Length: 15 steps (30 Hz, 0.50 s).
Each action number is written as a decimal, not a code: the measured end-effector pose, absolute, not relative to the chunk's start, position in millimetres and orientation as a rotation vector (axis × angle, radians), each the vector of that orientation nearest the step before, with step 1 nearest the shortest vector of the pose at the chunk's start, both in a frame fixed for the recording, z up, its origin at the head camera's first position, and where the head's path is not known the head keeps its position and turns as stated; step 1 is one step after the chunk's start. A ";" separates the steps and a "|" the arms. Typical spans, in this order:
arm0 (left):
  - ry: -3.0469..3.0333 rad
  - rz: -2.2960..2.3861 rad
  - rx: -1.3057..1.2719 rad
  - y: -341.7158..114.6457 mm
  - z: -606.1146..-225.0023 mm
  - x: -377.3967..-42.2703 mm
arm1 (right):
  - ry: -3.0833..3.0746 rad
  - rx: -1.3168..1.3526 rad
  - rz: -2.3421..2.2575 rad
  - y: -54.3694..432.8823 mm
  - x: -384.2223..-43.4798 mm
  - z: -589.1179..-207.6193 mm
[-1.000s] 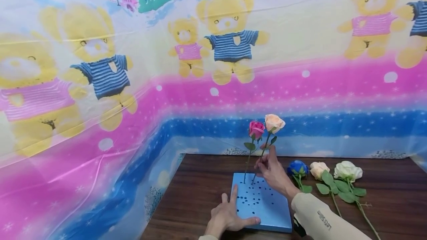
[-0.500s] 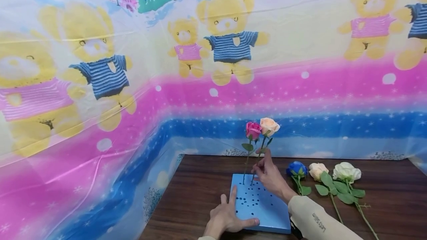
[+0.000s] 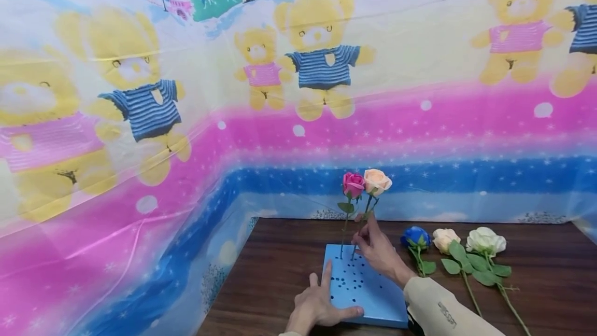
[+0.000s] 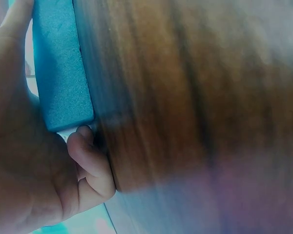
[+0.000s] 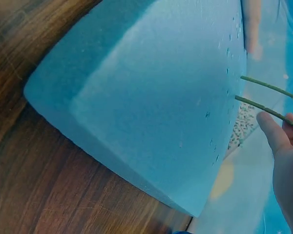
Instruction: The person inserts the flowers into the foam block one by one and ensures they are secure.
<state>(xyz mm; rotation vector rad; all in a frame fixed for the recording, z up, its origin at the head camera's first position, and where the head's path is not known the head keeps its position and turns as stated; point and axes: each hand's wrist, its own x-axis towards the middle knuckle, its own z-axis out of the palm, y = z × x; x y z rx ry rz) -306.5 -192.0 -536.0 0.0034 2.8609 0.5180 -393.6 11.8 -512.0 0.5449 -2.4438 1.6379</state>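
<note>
In the head view my right hand (image 3: 380,250) pinches the green stem of a peach rose (image 3: 377,182). Its lower end meets the holed top of a blue foam block (image 3: 373,307). Just to its left, a pink rose (image 3: 353,185) stands upright in the same block. My left hand (image 3: 314,302) lies at the block's near left corner, thumb stretched along the front and index finger along the left side. The left wrist view shows the little finger (image 4: 93,158) bent beside the foam (image 4: 63,73). Both stems, the nearer one (image 5: 266,107) at my right fingertips, appear in the right wrist view.
Right of the block, a blue rose (image 3: 416,237), a cream rose (image 3: 446,240) and a white rose (image 3: 486,241) lie on the dark wooden table (image 3: 261,268). A printed teddy-bear cloth (image 3: 298,170) hangs behind the table.
My right hand and the peach rose have moved slightly down and left, bringing the bloom closer to the pink rose. My left hand keeps its place on the foam block.
</note>
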 end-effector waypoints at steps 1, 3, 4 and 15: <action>2.857 0.519 0.002 -191.5 -536.1 -306.4 | -2.441 0.548 1.646 12.8 -392.7 -512.1; 2.855 0.519 0.001 -190.6 -536.6 -306.2 | -2.450 0.543 1.632 14.0 -390.5 -511.8; 2.854 0.520 0.002 -190.6 -536.8 -306.1 | -2.460 0.534 1.622 14.4 -389.2 -511.2; 2.855 0.532 0.002 -191.0 -538.4 -309.0 | -2.547 0.453 1.487 30.5 -386.9 -505.2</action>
